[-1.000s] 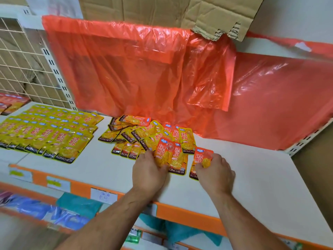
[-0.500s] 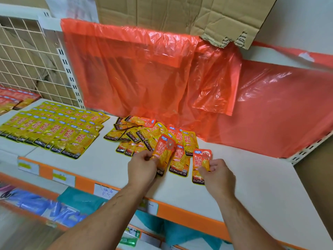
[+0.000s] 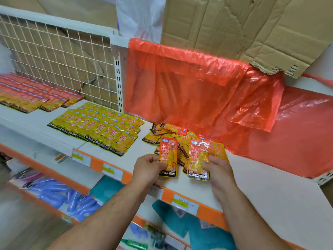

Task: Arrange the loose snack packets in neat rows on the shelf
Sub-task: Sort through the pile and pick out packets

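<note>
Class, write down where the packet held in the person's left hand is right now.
In the head view, the left hand pinches the packet just left of centre, over the front edge of the shelf, in front of the loose pile.

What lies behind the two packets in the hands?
A loose pile of yellow packets on the shelf, then a red plastic sheet. The held packets hide the pile's front.

Each hand pinched one packet: the left hand [image 3: 148, 168] an orange packet [image 3: 168, 157], the right hand [image 3: 219, 168] a yellow packet [image 3: 198, 159], above the shelf [image 3: 261, 188].
</note>
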Motion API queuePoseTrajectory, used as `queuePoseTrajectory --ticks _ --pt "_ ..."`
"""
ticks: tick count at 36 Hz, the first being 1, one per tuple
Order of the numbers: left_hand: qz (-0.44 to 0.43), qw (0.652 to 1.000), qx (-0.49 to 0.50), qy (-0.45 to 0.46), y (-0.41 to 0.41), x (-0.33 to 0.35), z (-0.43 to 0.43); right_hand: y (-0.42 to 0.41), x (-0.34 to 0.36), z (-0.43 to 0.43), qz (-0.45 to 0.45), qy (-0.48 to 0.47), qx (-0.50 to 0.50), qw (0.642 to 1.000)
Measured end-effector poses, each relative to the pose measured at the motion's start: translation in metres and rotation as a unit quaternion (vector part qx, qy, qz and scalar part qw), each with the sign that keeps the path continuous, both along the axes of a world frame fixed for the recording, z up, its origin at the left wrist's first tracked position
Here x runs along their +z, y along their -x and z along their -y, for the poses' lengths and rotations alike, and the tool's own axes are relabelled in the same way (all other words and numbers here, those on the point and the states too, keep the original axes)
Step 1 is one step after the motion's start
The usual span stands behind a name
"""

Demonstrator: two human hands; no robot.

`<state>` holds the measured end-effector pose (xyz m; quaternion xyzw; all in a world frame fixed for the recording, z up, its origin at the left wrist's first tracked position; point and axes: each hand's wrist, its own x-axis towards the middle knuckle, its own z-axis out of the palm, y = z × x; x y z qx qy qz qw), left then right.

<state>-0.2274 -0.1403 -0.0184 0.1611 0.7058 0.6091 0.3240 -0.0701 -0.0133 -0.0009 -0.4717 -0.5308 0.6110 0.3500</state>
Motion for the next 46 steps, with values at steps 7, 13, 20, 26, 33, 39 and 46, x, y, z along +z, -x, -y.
queuePoseTrajectory --ticks 7,13,20,26,33,39,46 --pt "0.011 0.999 0.016 -0.036 0.066 0.014 0.083 0.094 0.001 0.079 0.008 0.061 0.156 0.986" --pt "0.005 0.997 0.063 -0.043 0.143 0.023 0.171 0.187 0.007 0.154 0.013 0.019 0.212 0.977" --pt "0.009 0.989 0.146 -0.034 0.223 0.025 0.268 0.291 0.007 0.236 0.031 -0.007 0.304 0.952" --pt "0.011 0.975 0.216 -0.046 0.278 0.026 0.320 0.368 0.009 0.281 0.035 -0.013 0.356 0.934" --pt "-0.022 0.962 0.273 -0.022 0.349 0.022 0.341 0.455 0.004 0.293 0.050 -0.022 0.384 0.922" --pt "-0.014 0.958 0.285 0.018 0.426 0.019 0.323 0.531 -0.006 0.272 0.070 -0.027 0.396 0.915" --pt "-0.051 0.964 0.252 0.066 0.505 0.023 0.273 0.593 -0.006 0.233 0.097 -0.015 0.381 0.919"
